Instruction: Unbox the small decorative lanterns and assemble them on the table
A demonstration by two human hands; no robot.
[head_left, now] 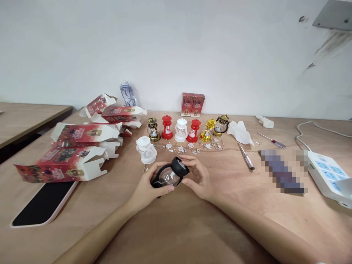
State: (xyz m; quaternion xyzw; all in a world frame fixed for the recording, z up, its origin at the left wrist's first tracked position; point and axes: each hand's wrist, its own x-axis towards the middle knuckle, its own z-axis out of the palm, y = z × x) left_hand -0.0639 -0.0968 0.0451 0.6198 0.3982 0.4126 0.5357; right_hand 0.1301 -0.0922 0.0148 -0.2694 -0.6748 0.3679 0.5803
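Above the near part of the table, a small black lantern (169, 176) with a clear globe is tilted, its top toward the right. My left hand (150, 187) is wrapped round its base and globe, thumb along the near side. Around the lantern's black top my right hand (198, 179) is closed, fingers behind and thumb in front. Just beyond stand small lanterns: a white one (146, 150) nearest, then a row with a bronze one (153, 130), red ones (167, 128), a gold one (207, 131) and another white one (180, 131).
Opened red boxes (79, 134) lie at the left, over a phone (44, 201). Two upright boxes (192, 104) and a bottle (127, 93) stand by the wall. Metal parts (181, 149) lie before the row. Screwdrivers (246, 157), crumpled paper (239, 132) and a power strip (327, 176) are rightward.
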